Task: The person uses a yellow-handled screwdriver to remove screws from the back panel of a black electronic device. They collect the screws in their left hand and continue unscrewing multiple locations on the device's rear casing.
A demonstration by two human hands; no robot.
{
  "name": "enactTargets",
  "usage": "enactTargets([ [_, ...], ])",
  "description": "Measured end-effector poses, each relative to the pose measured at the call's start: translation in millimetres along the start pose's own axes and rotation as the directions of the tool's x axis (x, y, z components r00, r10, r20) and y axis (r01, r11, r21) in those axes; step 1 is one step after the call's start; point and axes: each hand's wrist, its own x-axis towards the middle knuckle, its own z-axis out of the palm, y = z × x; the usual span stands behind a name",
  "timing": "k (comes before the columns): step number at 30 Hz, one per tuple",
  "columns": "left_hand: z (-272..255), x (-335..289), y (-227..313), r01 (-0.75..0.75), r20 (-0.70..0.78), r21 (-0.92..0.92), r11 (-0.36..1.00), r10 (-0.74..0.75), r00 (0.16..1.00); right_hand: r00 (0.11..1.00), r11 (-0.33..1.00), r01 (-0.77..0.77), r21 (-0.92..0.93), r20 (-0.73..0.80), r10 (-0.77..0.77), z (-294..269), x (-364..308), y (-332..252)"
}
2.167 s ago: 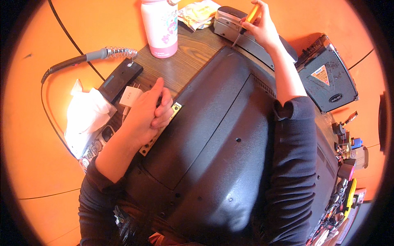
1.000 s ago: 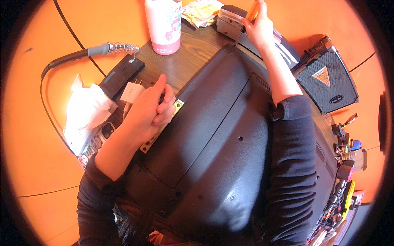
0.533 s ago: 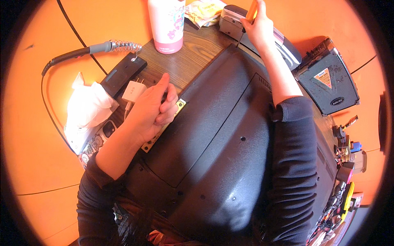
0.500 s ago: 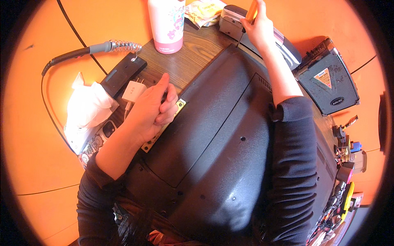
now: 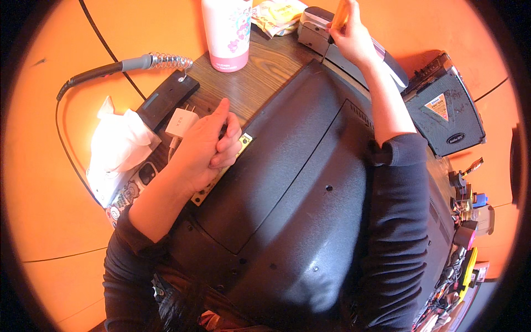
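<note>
A large black plastic housing [image 5: 287,182], like the back of a television, lies before me with screw holes in it. My right hand [image 5: 354,41] is closed round the yellow-orange handle of a screwdriver [image 5: 339,17]. Its thin shaft points down to the housing's far corner; the tip's exact contact is hard to see. Over the housing's left edge, my left hand [image 5: 213,141] has its fingers curled and thumb stretched out. Something dark shows between thumb and fingers, too small to name. Partly under that hand is a narrow yellow-green circuit board strip [image 5: 244,145].
Left of the housing are a white charger plug [image 5: 181,123], a black box [image 5: 166,102], a soldering iron [image 5: 121,66] in a coil holder and a tissue pack [image 5: 121,138]. Beyond stand a pink-white cup [image 5: 228,36], a yellow packet [image 5: 279,16], a long speaker [image 5: 315,33] and a grey speaker [image 5: 447,119].
The right hand and screwdriver have shifted very slightly, with the shaft still at the far corner. My left hand keeps its pose. The whole view has moved a little.
</note>
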Motion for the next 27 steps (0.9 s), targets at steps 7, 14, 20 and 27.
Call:
enactTargets([
  [7, -2.0, 0.4, -1.6, -0.009, 0.023, -0.008, 1.0, 0.009, 1.0, 0.976, 0.996, 0.059, -0.063, -0.204, -0.071, 10.1, -1.4, 2.7],
  [14, -7.5, 0.2, -1.1, 0.001, 0.072, -0.034, 0.999, 0.002, 0.997, 0.997, 0.999, 0.001, -0.049, -0.071, -0.005, -2.2, -2.1, 5.8],
  [20, -6.6, 0.2, -0.1, 0.004, 0.082, -0.037, 0.999, -0.001, 0.997, 0.988, 0.995, 0.037, -0.097, -0.144, -0.051, 5.8, -9.3, 3.6],
  [27, -1.5, -1.0, -1.6, -0.004, 0.007, 0.011, 1.0, 0.004, 1.0, 0.991, 0.997, 0.076, 0.001, -0.111, -0.076, -2.1, -6.6, 7.6],
])
